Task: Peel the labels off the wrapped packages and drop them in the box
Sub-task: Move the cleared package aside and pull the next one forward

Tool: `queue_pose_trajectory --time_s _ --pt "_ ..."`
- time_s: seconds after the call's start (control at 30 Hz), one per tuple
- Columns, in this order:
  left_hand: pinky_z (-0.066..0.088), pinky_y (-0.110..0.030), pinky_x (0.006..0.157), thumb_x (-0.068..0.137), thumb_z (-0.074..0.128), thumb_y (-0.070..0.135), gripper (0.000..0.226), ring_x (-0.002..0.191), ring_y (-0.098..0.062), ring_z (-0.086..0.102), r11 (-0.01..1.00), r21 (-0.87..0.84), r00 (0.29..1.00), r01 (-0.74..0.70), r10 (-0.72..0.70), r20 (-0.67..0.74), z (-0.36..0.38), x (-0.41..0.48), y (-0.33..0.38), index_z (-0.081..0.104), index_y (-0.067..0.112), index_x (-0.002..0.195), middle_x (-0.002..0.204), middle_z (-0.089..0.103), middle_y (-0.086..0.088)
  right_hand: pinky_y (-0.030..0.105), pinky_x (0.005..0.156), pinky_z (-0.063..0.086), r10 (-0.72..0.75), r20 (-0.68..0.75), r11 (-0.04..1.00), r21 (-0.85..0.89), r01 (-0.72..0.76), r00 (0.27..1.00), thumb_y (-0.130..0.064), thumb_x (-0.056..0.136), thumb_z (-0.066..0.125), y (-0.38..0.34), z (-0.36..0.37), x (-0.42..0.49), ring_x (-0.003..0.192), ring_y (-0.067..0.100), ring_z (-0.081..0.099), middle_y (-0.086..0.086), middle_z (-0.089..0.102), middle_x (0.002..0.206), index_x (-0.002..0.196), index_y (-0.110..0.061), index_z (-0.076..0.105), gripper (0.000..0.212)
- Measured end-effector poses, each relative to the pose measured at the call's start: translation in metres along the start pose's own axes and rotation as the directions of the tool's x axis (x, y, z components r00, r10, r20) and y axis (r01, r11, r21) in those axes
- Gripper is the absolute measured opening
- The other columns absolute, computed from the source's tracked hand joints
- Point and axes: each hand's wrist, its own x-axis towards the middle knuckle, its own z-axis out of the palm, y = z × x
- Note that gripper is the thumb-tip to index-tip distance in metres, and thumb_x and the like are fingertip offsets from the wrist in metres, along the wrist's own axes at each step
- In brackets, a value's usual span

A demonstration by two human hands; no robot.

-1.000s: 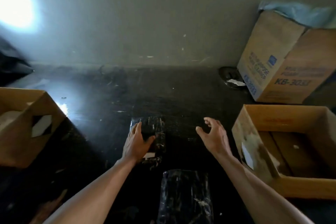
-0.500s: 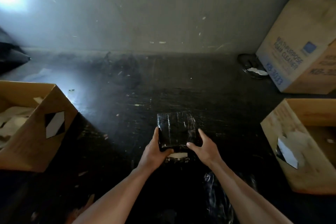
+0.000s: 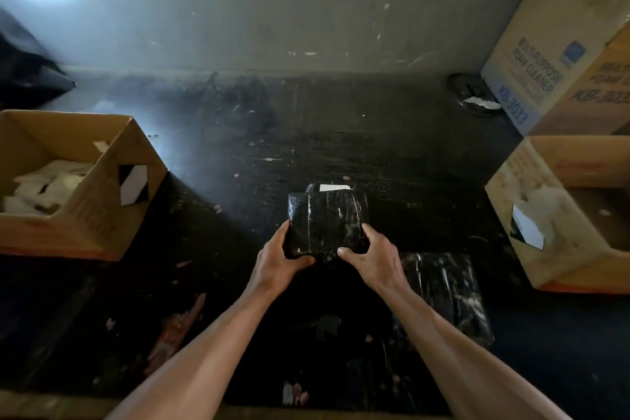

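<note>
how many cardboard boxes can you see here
3. An open box sits at left holding white scraps, an open box at right looks mostly empty, and a printed foam cleaner box stands behind it at far right. More may lie outside the view.

Black wrapped package (image 3: 327, 220) between both hands (image 3: 327, 257), white label (image 3: 334, 187) at far edge.

Overall light: dim, low contrast.
Source: blown-out white glare at 10 o'clock, spreading haze over the wall (image 3: 272, 3).
Floor (image 3: 306, 133): pale sheen toward 10 o'clock, near-black toward 6 o'clock.
Edges: wide-angle bending, soft focus at corners.
Detail: grainy, slightly smeared.
</note>
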Motion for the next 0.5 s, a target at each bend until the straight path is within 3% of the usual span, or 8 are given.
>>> queue_pose_trajectory --time_s 0.17,0.23,0.4,0.5 --pt "0.036 -0.027 0.110 0.071 0.087 0.034 0.094 0.126 0.001 0.048 1.000 0.004 1.000 0.018 -0.018 0.000 -0.005 -0.049 -0.009 0.036 0.031 0.150 0.136 0.056 0.016 0.035 0.112 0.036 0.015 -0.063 0.999 0.030 -0.013 0.998 -0.047 0.088 0.070 0.012 0.021 -0.054 0.143 0.026 0.039 0.012 0.042 0.155 0.157 -0.011 0.029 0.088" --pt "0.032 -0.025 0.112 0.072 0.087 0.030 0.095 0.127 0.004 0.043 1.000 -0.009 1.000 0.029 -0.029 0.006 0.001 -0.069 -0.017 0.035 0.028 0.152 0.138 0.051 0.019 0.035 0.111 0.038 0.028 -0.079 0.999 0.022 -0.026 0.997 -0.047 0.090 0.067 0.023 0.032 -0.074 0.142 0.027 0.040 0.013 0.041 0.155 0.157 -0.011 0.028 0.085" --pt "0.032 -0.013 0.101 0.074 0.085 0.029 0.092 0.126 0.005 0.042 0.996 -0.002 0.994 0.093 -0.093 0.051 0.022 -0.109 -0.042 0.034 0.026 0.150 0.134 0.051 0.019 0.038 0.112 0.039 0.092 -0.071 0.995 0.052 -0.089 0.993 -0.044 0.092 0.065 0.057 0.062 -0.110 0.142 0.026 0.040 0.012 0.042 0.154 0.157 -0.013 0.026 0.082" --pt "0.036 0.002 0.080 0.078 0.083 0.024 0.082 0.104 0.023 0.045 0.991 0.001 0.989 0.137 -0.137 0.063 0.034 -0.126 -0.051 0.038 0.029 0.145 0.113 0.049 0.030 0.036 0.112 0.038 0.113 -0.075 0.993 0.049 -0.110 0.991 -0.038 0.095 0.063 0.068 0.070 -0.116 0.142 0.024 0.042 0.008 0.045 0.153 0.157 -0.013 0.028 0.076"
